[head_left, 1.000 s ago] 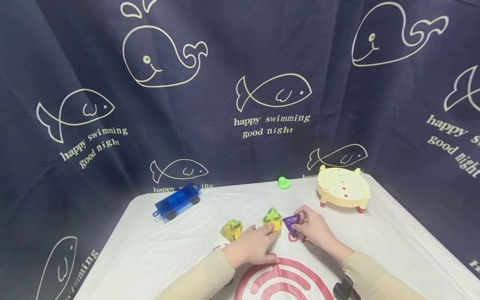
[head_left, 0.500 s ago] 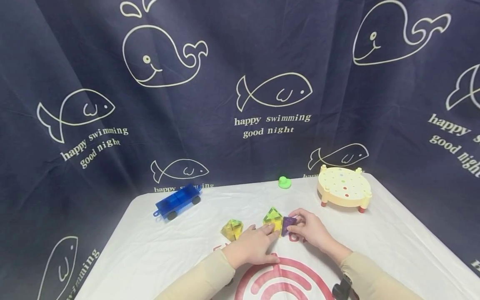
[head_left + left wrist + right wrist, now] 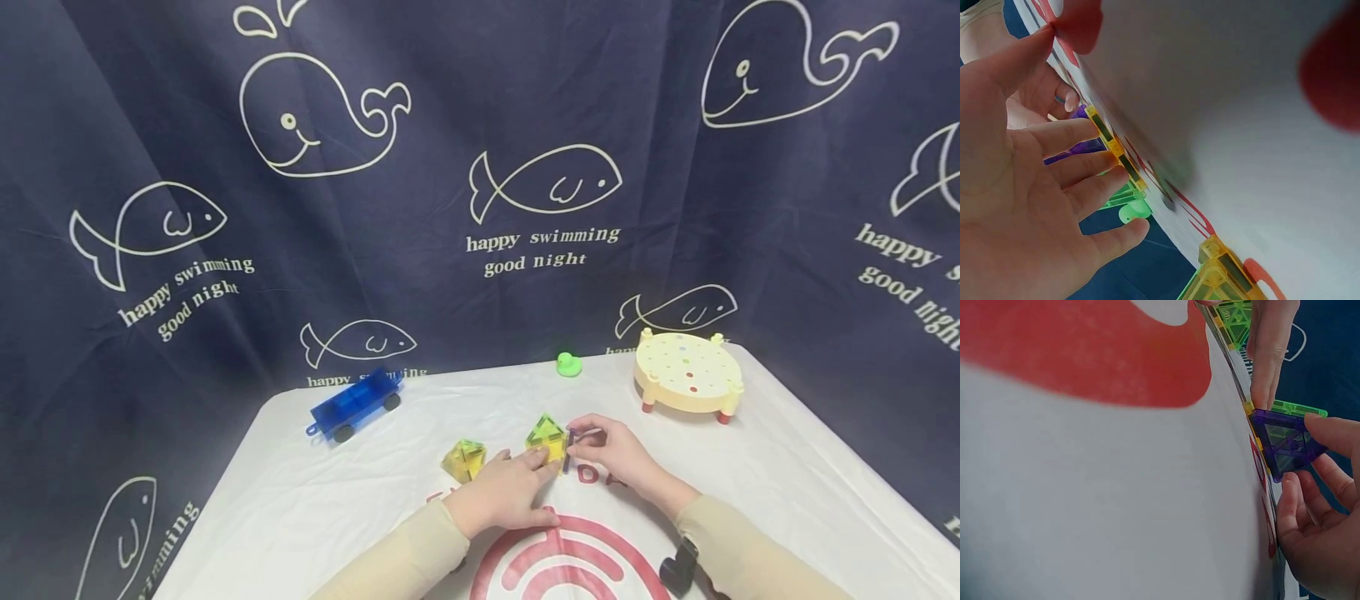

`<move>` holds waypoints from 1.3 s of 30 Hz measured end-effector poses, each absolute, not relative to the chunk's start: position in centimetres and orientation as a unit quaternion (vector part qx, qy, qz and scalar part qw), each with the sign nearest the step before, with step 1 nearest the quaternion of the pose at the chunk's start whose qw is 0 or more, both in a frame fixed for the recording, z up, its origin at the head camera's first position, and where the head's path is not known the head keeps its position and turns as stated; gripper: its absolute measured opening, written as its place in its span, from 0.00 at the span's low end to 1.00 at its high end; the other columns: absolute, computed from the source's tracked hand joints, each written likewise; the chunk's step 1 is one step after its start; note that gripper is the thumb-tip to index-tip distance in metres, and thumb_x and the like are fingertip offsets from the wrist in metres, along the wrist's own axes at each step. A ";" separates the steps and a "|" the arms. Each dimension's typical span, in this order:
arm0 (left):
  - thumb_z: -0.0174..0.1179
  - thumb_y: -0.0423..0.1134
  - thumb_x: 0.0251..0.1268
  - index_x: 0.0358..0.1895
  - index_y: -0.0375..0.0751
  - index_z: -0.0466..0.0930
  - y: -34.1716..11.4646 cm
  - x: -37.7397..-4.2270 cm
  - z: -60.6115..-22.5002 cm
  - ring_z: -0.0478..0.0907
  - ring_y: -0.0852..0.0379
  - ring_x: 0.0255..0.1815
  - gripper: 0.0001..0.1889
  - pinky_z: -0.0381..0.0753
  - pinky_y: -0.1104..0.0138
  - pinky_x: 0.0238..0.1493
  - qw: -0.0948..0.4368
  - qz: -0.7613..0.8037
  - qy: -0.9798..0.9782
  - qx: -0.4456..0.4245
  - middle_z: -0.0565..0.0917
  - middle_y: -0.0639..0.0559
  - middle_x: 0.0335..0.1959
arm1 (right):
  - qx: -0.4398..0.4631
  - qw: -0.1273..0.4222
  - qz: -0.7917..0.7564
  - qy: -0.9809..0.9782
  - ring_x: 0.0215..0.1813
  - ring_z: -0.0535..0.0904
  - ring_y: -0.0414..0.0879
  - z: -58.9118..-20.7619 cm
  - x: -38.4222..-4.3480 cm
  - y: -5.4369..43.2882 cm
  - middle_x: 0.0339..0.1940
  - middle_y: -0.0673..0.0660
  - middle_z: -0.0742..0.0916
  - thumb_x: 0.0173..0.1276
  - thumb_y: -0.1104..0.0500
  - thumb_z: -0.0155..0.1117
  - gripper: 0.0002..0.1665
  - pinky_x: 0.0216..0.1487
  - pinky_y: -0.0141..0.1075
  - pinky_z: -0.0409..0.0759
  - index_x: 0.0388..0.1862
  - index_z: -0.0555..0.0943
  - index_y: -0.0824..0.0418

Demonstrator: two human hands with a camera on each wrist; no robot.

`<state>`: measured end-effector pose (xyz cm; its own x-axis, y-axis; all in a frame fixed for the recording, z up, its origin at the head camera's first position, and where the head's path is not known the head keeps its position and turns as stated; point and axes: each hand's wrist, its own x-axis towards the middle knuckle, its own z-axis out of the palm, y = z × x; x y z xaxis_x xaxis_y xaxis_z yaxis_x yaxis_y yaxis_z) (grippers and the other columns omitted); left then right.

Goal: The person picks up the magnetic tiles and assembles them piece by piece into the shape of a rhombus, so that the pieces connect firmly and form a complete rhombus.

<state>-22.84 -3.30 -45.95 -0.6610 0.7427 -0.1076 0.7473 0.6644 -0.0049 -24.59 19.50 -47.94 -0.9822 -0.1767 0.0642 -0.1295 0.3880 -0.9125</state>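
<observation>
My left hand (image 3: 504,493) rests fingertips on a yellow magnetic tile (image 3: 556,451) lying on the white table, its fingers nearly straight in the left wrist view. A green triangular tile (image 3: 545,428) rises at the yellow tile's far side. Between thumb and fingers, my right hand (image 3: 617,452) pinches a purple triangular magnetic tile (image 3: 1285,442). That tile stands upright, its lower edge right at the yellow tile's right edge. Left of both hands sits a small yellow and green magnetic-tile shape (image 3: 464,460).
A blue toy wagon (image 3: 357,407) with black wheels stands at the back left. Near the far edge sits a green toy duck (image 3: 568,366). A round cream toy stand (image 3: 687,375) on short legs occupies the back right. Behind the table (image 3: 300,508) hangs a dark blue printed curtain (image 3: 420,275).
The right hand has brought the purple tile left to the yellow tile and turned it from facing the head camera to edge-on. The left hand has stayed in place.
</observation>
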 end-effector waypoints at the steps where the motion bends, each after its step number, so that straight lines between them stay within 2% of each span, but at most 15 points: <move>1: 0.57 0.69 0.67 0.76 0.48 0.69 -3.3 -22.9 -46.0 0.63 0.55 0.77 0.41 0.69 0.44 0.70 0.047 -0.025 0.911 0.410 0.68 0.47 0.76 | -0.094 0.021 -0.543 0.835 0.38 0.83 0.47 -47.9 -24.7 19.4 0.40 0.60 0.88 0.63 0.62 0.75 0.23 0.17 0.33 0.73 0.56 0.81 0.66; 5: 0.57 0.69 0.67 0.76 0.48 0.69 -3.2 -22.8 -45.9 0.62 0.55 0.77 0.41 0.70 0.44 0.69 0.045 -0.027 0.910 0.411 0.68 0.47 0.76 | -0.101 0.010 -0.524 0.845 0.41 0.83 0.48 -47.9 -24.9 19.1 0.41 0.58 0.87 0.63 0.61 0.75 0.22 0.30 0.35 0.79 0.54 0.82 0.65; 7: 0.56 0.70 0.67 0.76 0.48 0.69 -3.2 -22.8 -45.8 0.63 0.55 0.77 0.41 0.70 0.44 0.69 0.044 -0.028 0.910 0.412 0.68 0.47 0.76 | -0.106 0.002 -0.517 0.849 0.43 0.83 0.48 -47.8 -25.0 19.0 0.42 0.57 0.87 0.63 0.60 0.75 0.21 0.40 0.37 0.80 0.53 0.82 0.65; 9: 0.56 0.70 0.67 0.76 0.48 0.69 -3.2 -22.8 -45.7 0.63 0.55 0.77 0.41 0.70 0.43 0.69 0.043 -0.029 0.910 0.412 0.68 0.47 0.76 | -0.106 -0.002 -0.514 0.851 0.43 0.83 0.48 -47.8 -25.1 18.9 0.41 0.57 0.86 0.62 0.61 0.76 0.21 0.45 0.37 0.79 0.52 0.82 0.65; 16: 0.57 0.70 0.66 0.76 0.48 0.69 -3.1 -22.6 -45.3 0.63 0.55 0.77 0.41 0.70 0.44 0.68 0.043 -0.031 0.910 0.410 0.68 0.48 0.76 | -0.099 -0.004 -0.518 0.850 0.41 0.81 0.48 -47.8 -25.3 18.4 0.39 0.57 0.84 0.61 0.61 0.76 0.20 0.34 0.36 0.80 0.51 0.82 0.64; 27: 0.57 0.70 0.66 0.75 0.49 0.70 -3.1 -22.6 -45.2 0.64 0.56 0.76 0.41 0.70 0.44 0.69 0.048 -0.034 0.910 0.410 0.68 0.48 0.76 | -0.084 0.004 -0.523 0.848 0.41 0.81 0.48 -48.3 -25.5 18.3 0.38 0.56 0.84 0.62 0.61 0.75 0.18 0.30 0.38 0.79 0.49 0.80 0.62; 35: 0.57 0.69 0.67 0.75 0.49 0.71 -3.3 -23.0 -45.5 0.65 0.55 0.75 0.40 0.70 0.43 0.69 0.044 -0.018 0.908 0.416 0.69 0.49 0.75 | -0.089 0.008 -0.529 0.844 0.41 0.81 0.47 -48.3 -25.5 18.2 0.40 0.57 0.84 0.63 0.62 0.75 0.19 0.32 0.37 0.79 0.50 0.79 0.63; 39: 0.62 0.63 0.67 0.69 0.47 0.77 -4.0 -23.4 -44.9 0.72 0.56 0.70 0.34 0.75 0.52 0.66 -0.006 0.012 0.897 0.441 0.76 0.50 0.70 | -0.113 0.005 -0.530 0.840 0.42 0.82 0.49 -48.2 -25.4 18.3 0.43 0.59 0.85 0.62 0.62 0.75 0.21 0.38 0.38 0.79 0.52 0.79 0.66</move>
